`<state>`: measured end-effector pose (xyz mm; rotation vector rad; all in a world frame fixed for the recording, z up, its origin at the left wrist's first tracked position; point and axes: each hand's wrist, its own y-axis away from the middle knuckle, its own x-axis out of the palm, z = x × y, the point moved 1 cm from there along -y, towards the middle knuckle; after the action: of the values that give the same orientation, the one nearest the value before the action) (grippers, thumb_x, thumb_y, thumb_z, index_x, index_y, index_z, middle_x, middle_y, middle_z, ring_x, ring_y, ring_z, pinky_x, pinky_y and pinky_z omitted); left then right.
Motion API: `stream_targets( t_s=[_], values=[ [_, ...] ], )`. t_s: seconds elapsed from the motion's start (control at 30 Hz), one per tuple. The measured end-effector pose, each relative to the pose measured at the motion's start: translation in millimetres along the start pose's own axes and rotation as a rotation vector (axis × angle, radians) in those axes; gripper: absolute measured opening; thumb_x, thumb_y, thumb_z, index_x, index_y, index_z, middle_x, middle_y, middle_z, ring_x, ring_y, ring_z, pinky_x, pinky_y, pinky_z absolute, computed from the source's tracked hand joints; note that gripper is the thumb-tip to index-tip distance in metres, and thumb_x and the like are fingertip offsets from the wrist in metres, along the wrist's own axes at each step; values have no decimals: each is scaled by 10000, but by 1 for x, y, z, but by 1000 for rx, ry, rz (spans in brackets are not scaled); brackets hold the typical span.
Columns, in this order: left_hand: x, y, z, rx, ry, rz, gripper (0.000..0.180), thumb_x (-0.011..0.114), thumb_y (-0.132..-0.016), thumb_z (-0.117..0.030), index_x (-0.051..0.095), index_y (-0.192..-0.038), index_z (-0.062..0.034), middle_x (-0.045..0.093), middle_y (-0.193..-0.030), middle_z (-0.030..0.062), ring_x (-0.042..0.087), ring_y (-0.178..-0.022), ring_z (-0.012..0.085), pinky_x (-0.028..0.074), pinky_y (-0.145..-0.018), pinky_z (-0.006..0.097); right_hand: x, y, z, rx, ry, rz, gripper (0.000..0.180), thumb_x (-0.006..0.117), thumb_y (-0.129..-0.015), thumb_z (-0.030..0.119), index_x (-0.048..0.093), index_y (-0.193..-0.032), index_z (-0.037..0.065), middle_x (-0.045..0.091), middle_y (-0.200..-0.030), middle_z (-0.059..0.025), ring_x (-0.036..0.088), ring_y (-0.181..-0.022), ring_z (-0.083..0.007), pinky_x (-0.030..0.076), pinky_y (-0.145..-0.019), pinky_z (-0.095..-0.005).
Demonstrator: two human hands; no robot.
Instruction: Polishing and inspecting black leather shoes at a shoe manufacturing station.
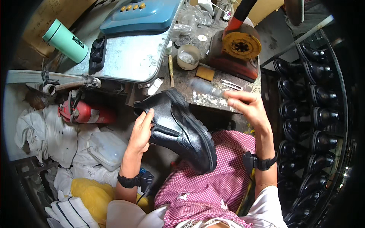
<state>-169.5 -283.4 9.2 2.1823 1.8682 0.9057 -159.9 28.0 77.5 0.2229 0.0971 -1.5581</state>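
Note:
A black leather shoe [178, 129] with a thick ridged sole rests tilted on my lap, over a pink checked cloth [213, 182]. My left hand [142, 131] grips the shoe's upper near its opening. My right hand [247, 106] is raised just right of the shoe and holds a brush [205, 87], which is blurred. The brush head points left, above the shoe's heel end.
A stained workbench [197, 76] ahead holds a round white tub [188, 57], a yellow-disc machine [239, 49], tweezers [232, 84] and a grey plate with a teal device [140, 15]. A rack of black shoes [315, 114] fills the right. A red fire extinguisher [85, 113] and white rags lie left.

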Motion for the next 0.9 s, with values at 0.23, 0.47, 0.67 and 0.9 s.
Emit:
stream_targets(
  t_s=[0.23,0.47,0.67,0.9],
  values=[
    [19,25,-18,9,-123,-31,211,558,-916,-304,582,-832,-112,539,-768,-57,431,-632,37,352,-564,185,39,21,31,-464,607,264,267,709,-723,129,704,-989,149,604,-712,-54,575,-637,-229,457,-586,-331],
    [4,50,24,50,-196,-16,346,492,-942,-359,557,-816,-43,480,-754,-41,408,-721,61,374,-617,248,49,57,31,-268,525,298,255,722,-674,-2,706,-926,30,547,-637,-77,512,-572,-151,379,-528,-270],
    [-35,122,25,98,-90,-199,339,469,-944,-384,504,-803,-78,417,-736,-33,366,-685,45,328,-573,250,115,58,55,-327,415,523,253,706,-689,-77,696,-933,-8,565,-680,-47,521,-611,-94,375,-536,-228],
    [-59,176,24,203,-9,-316,331,500,-926,-350,478,-698,-112,394,-684,-42,362,-635,53,323,-549,257,129,68,85,-301,426,752,239,710,-699,-56,700,-933,-8,633,-750,-93,602,-680,-127,433,-581,-238]
  ],
)
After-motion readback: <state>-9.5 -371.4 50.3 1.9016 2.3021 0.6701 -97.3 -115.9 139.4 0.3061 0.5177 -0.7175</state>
